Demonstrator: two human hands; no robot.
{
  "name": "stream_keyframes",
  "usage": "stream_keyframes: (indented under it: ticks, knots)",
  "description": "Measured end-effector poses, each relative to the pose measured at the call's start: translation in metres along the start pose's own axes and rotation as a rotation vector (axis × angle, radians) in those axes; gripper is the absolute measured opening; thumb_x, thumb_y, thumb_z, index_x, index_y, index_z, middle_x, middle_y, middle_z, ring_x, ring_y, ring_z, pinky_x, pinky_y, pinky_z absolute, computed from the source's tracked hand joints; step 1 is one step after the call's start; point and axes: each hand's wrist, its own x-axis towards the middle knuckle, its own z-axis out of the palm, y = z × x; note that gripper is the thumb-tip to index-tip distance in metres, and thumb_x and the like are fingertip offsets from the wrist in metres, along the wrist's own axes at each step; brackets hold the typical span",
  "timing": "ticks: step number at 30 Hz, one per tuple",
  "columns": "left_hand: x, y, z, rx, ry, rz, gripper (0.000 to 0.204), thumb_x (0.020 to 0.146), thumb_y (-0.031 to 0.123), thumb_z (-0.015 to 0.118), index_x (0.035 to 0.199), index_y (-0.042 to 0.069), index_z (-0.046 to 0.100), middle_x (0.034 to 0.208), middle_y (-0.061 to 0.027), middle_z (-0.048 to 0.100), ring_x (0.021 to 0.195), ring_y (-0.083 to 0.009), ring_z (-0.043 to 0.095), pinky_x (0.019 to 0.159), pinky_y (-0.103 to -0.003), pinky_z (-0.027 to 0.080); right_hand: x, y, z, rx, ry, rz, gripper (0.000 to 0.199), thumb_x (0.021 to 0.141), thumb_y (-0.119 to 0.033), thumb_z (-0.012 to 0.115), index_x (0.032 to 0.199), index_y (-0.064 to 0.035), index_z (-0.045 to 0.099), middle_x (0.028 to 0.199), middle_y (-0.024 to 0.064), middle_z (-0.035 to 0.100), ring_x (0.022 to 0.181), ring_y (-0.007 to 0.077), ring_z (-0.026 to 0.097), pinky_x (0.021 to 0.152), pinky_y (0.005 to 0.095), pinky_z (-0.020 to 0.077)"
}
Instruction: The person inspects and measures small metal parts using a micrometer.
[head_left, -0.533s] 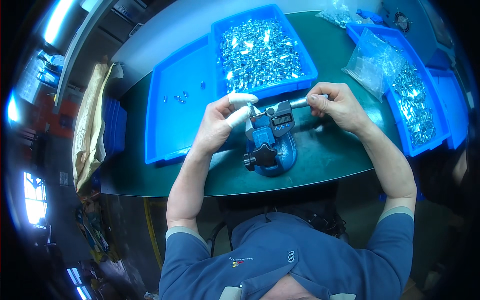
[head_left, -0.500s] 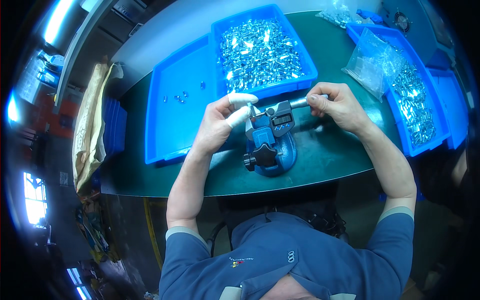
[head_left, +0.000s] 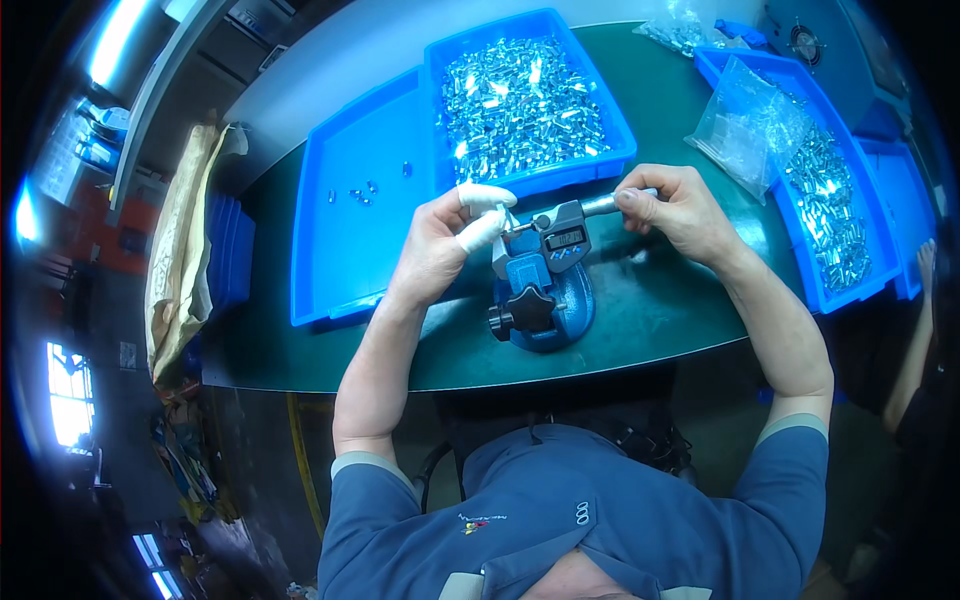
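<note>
A digital micrometer is clamped in a blue stand with a black knob. My right hand pinches the thimble end of the micrometer between thumb and fingers. White finger cots cover the thumb and a finger of my left hand. Those fingertips are closed on a small metal part at the measuring jaws, mostly hidden by the fingers. Beyond my hands stands a blue tray heaped with shiny metal parts. Left of it, a shallower blue tray holds several loose metal parts.
At the right, another blue tray contains metal parts and a clear plastic bag. A further bag of parts lies at the back. Brown paper and blue bins flank the green table. Another person's arm shows at far right.
The digits on the micrometer's display differ. My hands have barely moved. At the far right, the other person's arm has come further into view, its hand near the tray.
</note>
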Motion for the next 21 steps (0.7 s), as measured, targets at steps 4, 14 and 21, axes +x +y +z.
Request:
stream_keyframes:
  ticks: [4, 14, 21]
  knots:
    - [0.0014, -0.0007, 0.0015, 0.003, 0.02, 0.013, 0.024, 0.091, 0.011, 0.068, 0.114, 0.004, 0.068, 0.091, -0.0055, 0.07, 0.084, -0.013, 0.067, 0.076, -0.028, 0.053, -0.0001, 0.0013, -0.001, 0.001, 0.005, 0.016, 0.033, 0.095, -0.035, 0.065, 0.092, -0.0021, 0.068, 0.074, 0.0017, 0.064, 0.07, 0.0077, 0.059, 0.065, 0.0236, 0.047]
    - [0.0017, -0.0008, 0.001, 0.008, 0.02, -0.002, 0.024, 0.091, 0.011, 0.068, 0.114, 0.005, 0.068, 0.092, -0.006, 0.07, 0.085, -0.0126, 0.066, 0.076, -0.028, 0.052, 0.0006, 0.0025, -0.0013, 0.012, -0.001, 0.015, 0.035, 0.095, -0.037, 0.066, 0.091, -0.0023, 0.068, 0.074, 0.0013, 0.064, 0.07, 0.0073, 0.058, 0.065, 0.0235, 0.0467]
    - [0.0015, -0.0002, 0.0009, -0.02, 0.028, -0.003, 0.022, 0.092, 0.009, 0.067, 0.113, 0.003, 0.068, 0.092, -0.0071, 0.071, 0.085, -0.0129, 0.066, 0.077, -0.028, 0.052, 0.0009, -0.0019, 0.0012, 0.054, -0.013, -0.008, 0.03, 0.093, -0.032, 0.068, 0.094, -0.0016, 0.068, 0.076, 0.0015, 0.064, 0.07, 0.0077, 0.058, 0.065, 0.0231, 0.0471]
